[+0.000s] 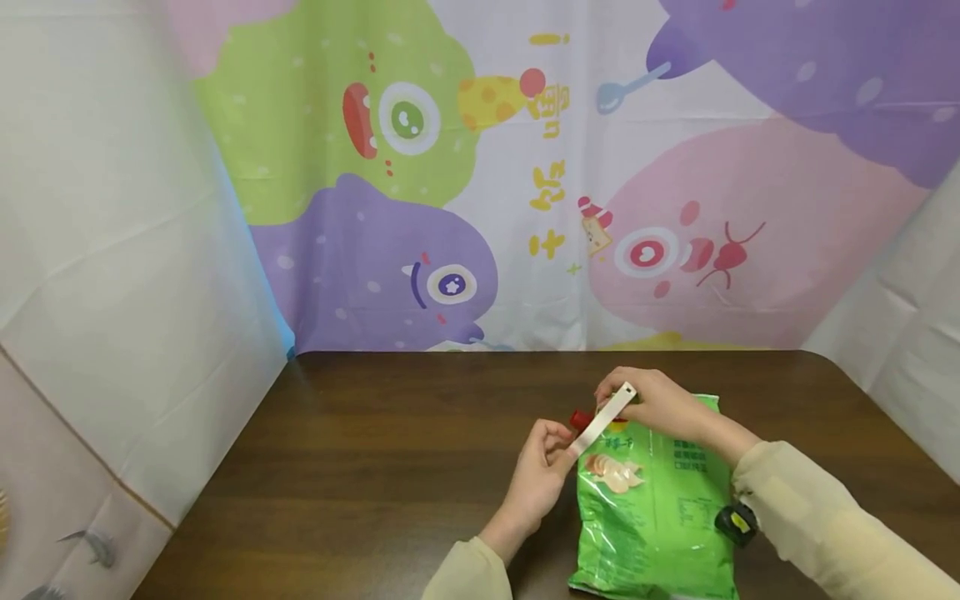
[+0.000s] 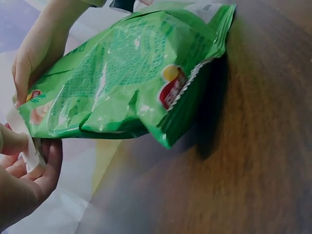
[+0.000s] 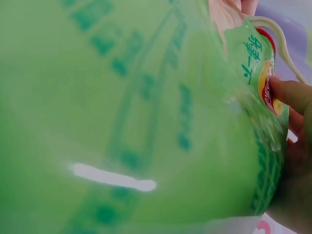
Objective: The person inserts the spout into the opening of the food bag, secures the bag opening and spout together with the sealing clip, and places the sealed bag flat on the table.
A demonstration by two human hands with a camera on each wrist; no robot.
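A plump green snack bag [image 1: 660, 517] lies on the dark table, its upper end lifted between the hands. Across its upper left corner slants a white bag clip [image 1: 603, 419], a narrow strip. My left hand [image 1: 536, 471] pinches the clip's lower end between thumb and fingers, as the left wrist view also shows with the clip [image 2: 33, 158]. At the bag's top edge, my right hand [image 1: 656, 404] grips the bag; in the right wrist view its thumb [image 3: 292, 95] presses near the logo. A small red piece [image 1: 579, 419] shows beside the clip; what it belongs to is unclear.
The brown wooden table [image 1: 360, 475] extends left of the bag. A printed cartoon curtain [image 1: 540, 308] hangs along the back edge, with white cloth [image 1: 112, 208] at the sides. A small black device [image 1: 737, 523] sits by my right sleeve, next to the bag.
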